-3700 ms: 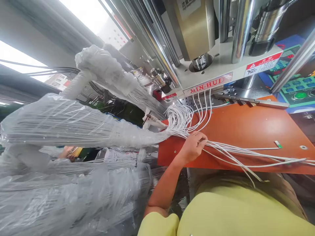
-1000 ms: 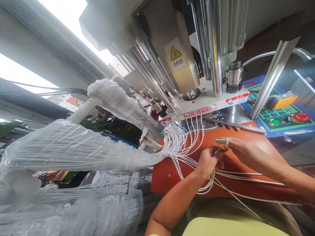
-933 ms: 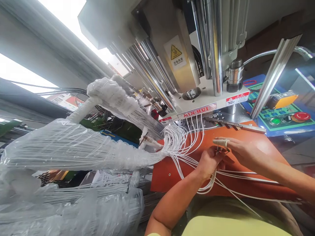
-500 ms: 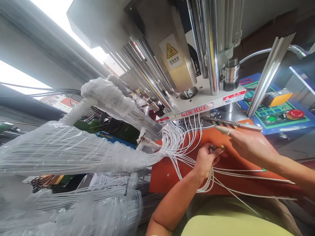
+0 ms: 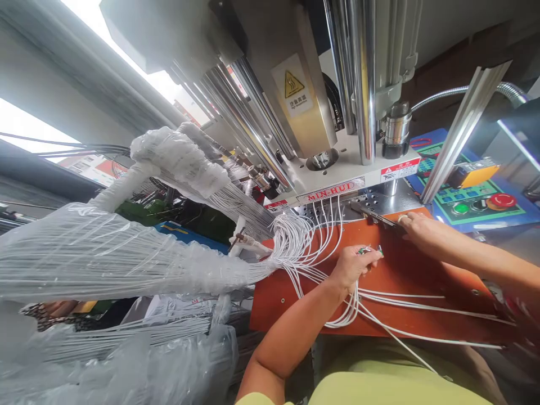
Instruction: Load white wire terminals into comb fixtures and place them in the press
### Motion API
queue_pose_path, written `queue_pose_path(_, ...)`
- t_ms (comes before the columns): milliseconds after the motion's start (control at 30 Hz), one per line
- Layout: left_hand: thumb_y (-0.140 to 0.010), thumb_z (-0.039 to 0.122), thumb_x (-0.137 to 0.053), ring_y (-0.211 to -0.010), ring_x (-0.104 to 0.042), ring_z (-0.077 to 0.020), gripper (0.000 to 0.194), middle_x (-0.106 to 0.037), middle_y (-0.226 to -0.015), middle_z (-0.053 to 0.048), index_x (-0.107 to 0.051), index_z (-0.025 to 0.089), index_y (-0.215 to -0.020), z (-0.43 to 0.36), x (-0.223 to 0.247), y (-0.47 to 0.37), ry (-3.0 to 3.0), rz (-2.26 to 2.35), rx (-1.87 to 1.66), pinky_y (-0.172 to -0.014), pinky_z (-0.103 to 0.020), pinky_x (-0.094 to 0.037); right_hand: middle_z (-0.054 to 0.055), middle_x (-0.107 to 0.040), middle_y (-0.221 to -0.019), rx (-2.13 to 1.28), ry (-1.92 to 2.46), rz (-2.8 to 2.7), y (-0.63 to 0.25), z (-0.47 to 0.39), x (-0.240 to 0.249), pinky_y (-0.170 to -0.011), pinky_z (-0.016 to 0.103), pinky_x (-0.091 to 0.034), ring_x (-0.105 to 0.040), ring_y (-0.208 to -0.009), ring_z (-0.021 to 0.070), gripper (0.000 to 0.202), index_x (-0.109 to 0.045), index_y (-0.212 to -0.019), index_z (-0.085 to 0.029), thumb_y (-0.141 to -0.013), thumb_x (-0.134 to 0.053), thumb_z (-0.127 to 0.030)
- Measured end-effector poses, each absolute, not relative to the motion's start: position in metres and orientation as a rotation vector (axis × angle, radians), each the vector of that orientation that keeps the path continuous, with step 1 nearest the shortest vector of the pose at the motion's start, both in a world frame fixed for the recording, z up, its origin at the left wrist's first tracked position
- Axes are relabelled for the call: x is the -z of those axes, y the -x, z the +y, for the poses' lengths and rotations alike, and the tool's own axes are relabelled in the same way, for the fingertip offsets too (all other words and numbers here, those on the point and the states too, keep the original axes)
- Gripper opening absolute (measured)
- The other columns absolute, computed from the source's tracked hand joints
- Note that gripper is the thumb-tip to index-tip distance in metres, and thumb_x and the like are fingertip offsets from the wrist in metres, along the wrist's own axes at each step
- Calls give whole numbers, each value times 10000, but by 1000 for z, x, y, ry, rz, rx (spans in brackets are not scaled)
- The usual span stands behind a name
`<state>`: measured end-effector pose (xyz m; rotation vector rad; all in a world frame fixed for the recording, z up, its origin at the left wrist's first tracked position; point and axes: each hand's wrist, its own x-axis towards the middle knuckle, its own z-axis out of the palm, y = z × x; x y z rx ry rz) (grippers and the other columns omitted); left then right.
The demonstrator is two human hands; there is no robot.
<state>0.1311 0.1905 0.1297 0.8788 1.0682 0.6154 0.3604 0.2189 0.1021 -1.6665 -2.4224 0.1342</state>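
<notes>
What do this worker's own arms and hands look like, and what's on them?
The left arm has a short yellow sleeve, bare below it. The left hand wears no glove. The right hand seems to have a pale cover on one finger.

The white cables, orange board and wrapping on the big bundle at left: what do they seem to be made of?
White cables: probably smooth plastic or rubber jackets, slightly satin, since they bend in soft loops; cores hidden.
Orange board: perhaps laminate or coated sheet, judging by its flatness and faint sheen.
Wrapping: most likely glossy clear plastic film, transparent with bright wrinkles.
</notes>
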Motion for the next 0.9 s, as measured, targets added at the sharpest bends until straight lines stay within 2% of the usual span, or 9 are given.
queue_pose_path(133,-646,264,-723,-384,-254,-1,213,-442,-555,65,-543,150,-665,196,-123,-145,-774,1035,-463,-417,-224,-46,149,-561,-871,-28,1789,-2439,-350,190,-95,-699,350,-427,-555,-809,266,271,-571,-924,-125,-929,-311,-47)
queue_pose_path(267,-654,234,-696,-376,-249,-5,210,-434,-539,62,-498,168,-633,199,-116,-159,-806,1041,-463,-405,-225,-43,161,-571,-930,84,1873,-2419,-343,179,-92,-699,373,-447,-544,-863,304,279,-585,-1015,-130,-913,-332,-74)
queue_pose_path(400,-641,233,-685,-396,-248,-11,195,-416,-511,66,-505,168,-609,200,-117,-165,-855,1065,-447,-415,-212,-76,133,-574,-852,19,1919,-2383,-342,182,-98,-689,341,-447,-569,-802,264,188,-535,-842,-169,-883,-376,-77)
queue_pose_path(500,-619,250,-693,-413,-223,-16,228,-367,-487,80,-480,176,-579,200,-119,-167,-886,1075,-410,-429,-208,-84,86,-583,-807,-220,1930,-2294,-344,184,-104,-633,311,-416,-588,-705,218,68,-459,-842,-203,-863,-422,-151)
queue_pose_path(567,-612,261,-689,-416,-203,-21,226,-343,-482,85,-479,181,-583,201,-120,-168,-898,1082,-390,-436,-214,-80,42,-592,-750,-409,1954,-2220,-345,185,-106,-581,292,-379,-584,-629,197,30,-441,-892,-216,-867,-424,-216)
queue_pose_path(633,-612,265,-680,-425,-205,-30,209,-342,-485,81,-490,182,-590,202,-121,-169,-900,1099,-398,-441,-217,-85,21,-615,-727,-548,1948,-2182,-346,184,-104,-572,282,-368,-597,-614,199,129,-458,-987,-219,-869,-413,-242)
queue_pose_path(800,-620,279,-689,-436,-221,-32,237,-357,-498,71,-475,184,-586,204,-121,-170,-904,1114,-410,-440,-215,-90,72,-699,-953,-611,1847,-2140,-349,181,-94,-693,308,-434,-678,-834,250,403,-442,-1287,-228,-887,-415,-269)
queue_pose_path(900,-616,287,-697,-412,-193,-20,290,-331,-494,84,-426,194,-574,205,-119,-171,-894,1099,-399,-427,-222,-64,69,-702,-944,-631,1858,-2149,-349,179,-93,-705,315,-445,-682,-834,257,458,-407,-1361,-231,-907,-399,-283)
